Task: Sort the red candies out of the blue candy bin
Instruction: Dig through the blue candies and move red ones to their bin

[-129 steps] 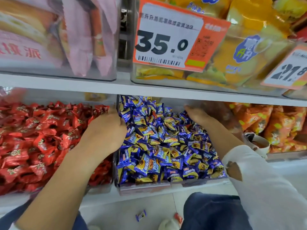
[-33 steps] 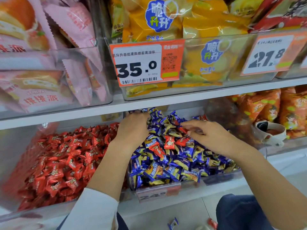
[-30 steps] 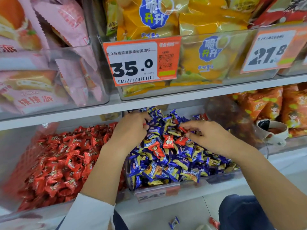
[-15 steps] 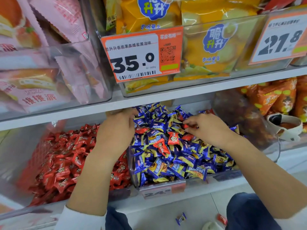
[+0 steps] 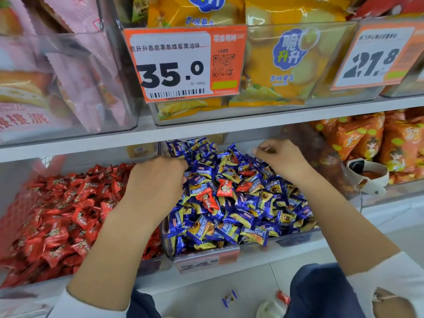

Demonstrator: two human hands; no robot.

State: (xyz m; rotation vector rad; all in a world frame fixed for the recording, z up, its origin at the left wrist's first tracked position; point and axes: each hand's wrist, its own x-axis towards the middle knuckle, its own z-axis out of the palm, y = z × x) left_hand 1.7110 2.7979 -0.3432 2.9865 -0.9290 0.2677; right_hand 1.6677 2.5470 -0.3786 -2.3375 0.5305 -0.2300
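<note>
The clear blue candy bin (image 5: pixel 206 257) on the lower shelf is heaped with blue-and-yellow wrapped candies (image 5: pixel 229 223). Several red candies (image 5: pixel 224 187) lie on top near the middle, one more of them further left (image 5: pixel 207 198). My left hand (image 5: pixel 158 180) rests at the bin's left edge with its fingertips dug into the blue candies, so they are hidden. My right hand (image 5: pixel 281 160) hovers over the back right of the pile, fingers curled against the thumb. Nothing shows between them. To the left stands the red candy bin (image 5: pixel 13 283).
A white shelf edge (image 5: pixel 229 127) runs just above both hands, carrying bins of yellow and pink snack bags and a 35.0 price tag (image 5: pixel 183 65). Orange snack bags (image 5: pixel 367 143) and a white scoop (image 5: pixel 367 173) sit to the right. Two dropped candies (image 5: pixel 229 298) lie on the floor.
My right hand has lifted off the red candy it was touching and moved toward the back of the bin. My left hand has pushed slightly deeper into the pile. The view has come closer.
</note>
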